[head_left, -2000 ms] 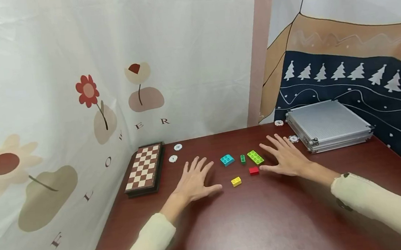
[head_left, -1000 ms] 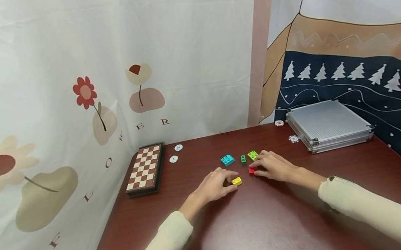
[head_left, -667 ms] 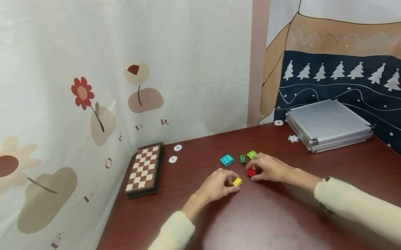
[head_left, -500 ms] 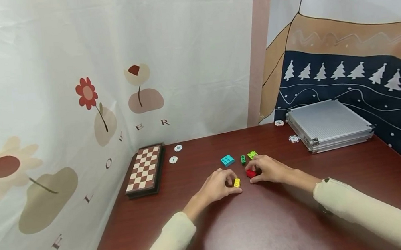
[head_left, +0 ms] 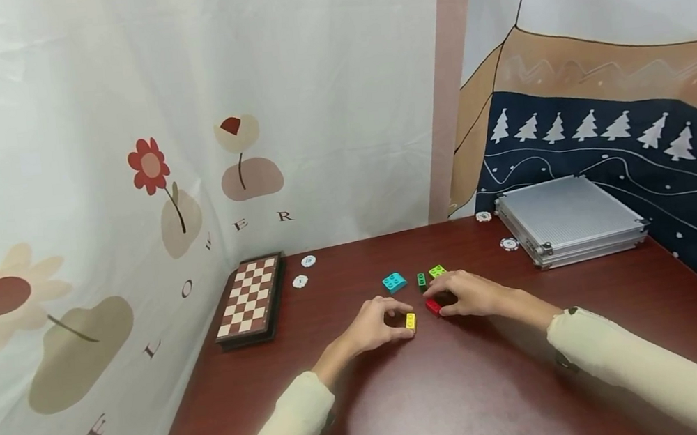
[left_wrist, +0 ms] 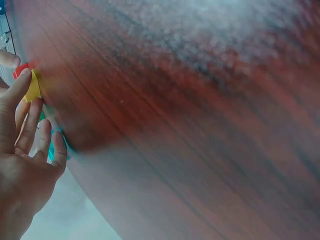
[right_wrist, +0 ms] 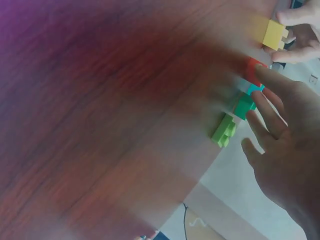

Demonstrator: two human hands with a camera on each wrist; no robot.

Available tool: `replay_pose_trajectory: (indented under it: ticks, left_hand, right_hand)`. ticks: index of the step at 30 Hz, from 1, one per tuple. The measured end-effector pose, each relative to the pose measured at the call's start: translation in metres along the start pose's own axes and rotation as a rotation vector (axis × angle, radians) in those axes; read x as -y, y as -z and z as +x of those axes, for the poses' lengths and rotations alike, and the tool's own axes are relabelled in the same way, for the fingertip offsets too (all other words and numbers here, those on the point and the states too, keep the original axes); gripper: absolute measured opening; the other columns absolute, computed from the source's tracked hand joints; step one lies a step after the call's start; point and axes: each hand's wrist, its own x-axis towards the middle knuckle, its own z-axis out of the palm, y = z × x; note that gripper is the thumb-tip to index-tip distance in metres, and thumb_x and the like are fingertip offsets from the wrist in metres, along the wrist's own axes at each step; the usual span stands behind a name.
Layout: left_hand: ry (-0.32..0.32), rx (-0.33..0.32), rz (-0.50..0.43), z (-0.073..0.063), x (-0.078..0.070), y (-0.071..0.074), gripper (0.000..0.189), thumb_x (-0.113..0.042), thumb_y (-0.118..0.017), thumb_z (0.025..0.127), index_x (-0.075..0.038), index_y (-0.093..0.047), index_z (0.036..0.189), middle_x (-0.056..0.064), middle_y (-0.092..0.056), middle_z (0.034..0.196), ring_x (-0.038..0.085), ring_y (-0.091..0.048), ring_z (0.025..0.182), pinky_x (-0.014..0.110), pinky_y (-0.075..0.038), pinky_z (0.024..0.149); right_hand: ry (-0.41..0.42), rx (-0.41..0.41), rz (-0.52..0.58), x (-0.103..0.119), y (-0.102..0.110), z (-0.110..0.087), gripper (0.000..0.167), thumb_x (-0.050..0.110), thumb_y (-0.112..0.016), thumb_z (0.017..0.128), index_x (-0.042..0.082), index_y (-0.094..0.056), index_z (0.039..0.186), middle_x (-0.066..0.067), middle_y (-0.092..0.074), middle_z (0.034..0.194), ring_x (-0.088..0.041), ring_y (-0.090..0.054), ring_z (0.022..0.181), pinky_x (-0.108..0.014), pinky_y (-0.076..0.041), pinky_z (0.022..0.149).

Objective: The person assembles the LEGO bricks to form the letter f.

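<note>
My left hand pinches a small yellow toy brick between thumb and forefinger, low over the dark red-brown table. Facing it from the right, my right hand has a red toy brick between thumb and forefinger. A short gap separates the two bricks in the head view. Just behind them lie a turquoise brick with a curved end, a narrow green brick and a lime brick, the last partly covered by the right hand. Studs of the yellow brick show in the right wrist view.
A chessboard box stands at the table's left edge, with two white chips beside it. At the back right are a silver metal case and more chips. Printed cloth hangs along the back and left.
Both hands came in from spread fingers over the table and took hold of the yellow and red bricks. Since then each brick has been turned, and the red one has come slightly nearer.
</note>
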Motion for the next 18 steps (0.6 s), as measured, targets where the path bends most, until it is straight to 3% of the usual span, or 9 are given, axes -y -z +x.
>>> replay_pose_trajectory:
  ticks: [8,14,18]
  left_hand:
    - [0.076,-0.043,-0.027,0.001,0.000,-0.003,0.032,-0.034,-0.090,0.083,-0.021,-0.081,0.110,-0.015,-0.072,0.097,0.009,-0.056,0.091,0.027,-0.048,0.080]
    - [0.084,-0.088,-0.046,0.001,0.001,-0.006,0.030,-0.033,-0.091,0.081,-0.020,-0.080,0.105,-0.015,-0.073,0.092,0.008,-0.057,0.086,0.025,-0.048,0.077]
    - [0.092,-0.102,-0.062,0.002,0.001,-0.008,0.029,-0.032,-0.092,0.080,-0.020,-0.080,0.103,-0.015,-0.072,0.090,0.008,-0.057,0.084,0.024,-0.049,0.074]
  right_hand:
    - [-0.027,-0.039,-0.029,0.002,-0.005,-0.001,0.034,0.016,-0.084,0.088,0.008,-0.077,0.120,-0.005,-0.075,0.118,-0.027,-0.066,0.116,-0.049,-0.053,0.100]
    - [-0.002,-0.106,0.013,0.006,-0.005,0.003,0.032,0.021,-0.084,0.089,0.010,-0.077,0.119,0.003,-0.073,0.107,-0.014,-0.065,0.097,-0.037,-0.057,0.088]
    - [0.005,-0.124,0.029,0.012,-0.003,0.007,0.034,0.028,-0.085,0.089,0.013,-0.077,0.119,0.008,-0.071,0.104,-0.012,-0.063,0.096,-0.035,-0.056,0.087]
